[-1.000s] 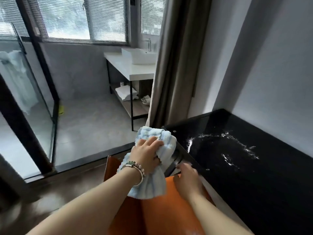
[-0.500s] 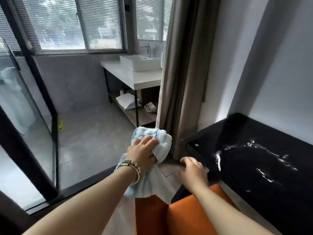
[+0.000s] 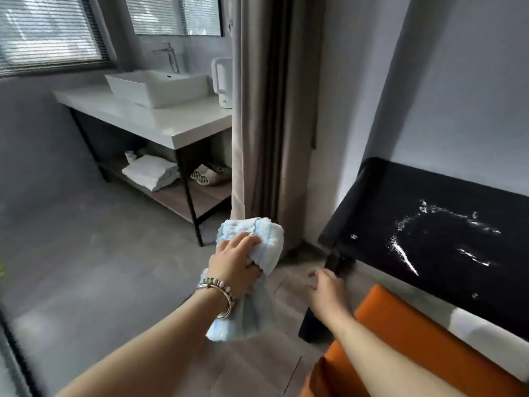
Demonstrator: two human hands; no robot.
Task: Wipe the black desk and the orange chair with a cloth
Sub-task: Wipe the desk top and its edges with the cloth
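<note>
Left hand: we are gripping the bunched light-blue cloth (image 3: 257, 239) in our left hand (image 3: 234, 262), holding it in the air above the floor.
Right hand: our right hand (image 3: 326, 285) is blurring near the black desk (image 3: 429, 253) corner; we cannot tell its fingers.
Desk: it is showing white streaks.
Chair: the orange chair (image 3: 415, 339) is sitting beside the desk.

Chair (image 3: 429, 333) before desk (image 3: 423, 224); sink (image 3: 160, 87) perhaps behind, left.

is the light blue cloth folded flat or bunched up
Bunched up: the light blue terry cloth is crumpled into a wad in the left hand, its loose tail hanging below the wrist.
</note>
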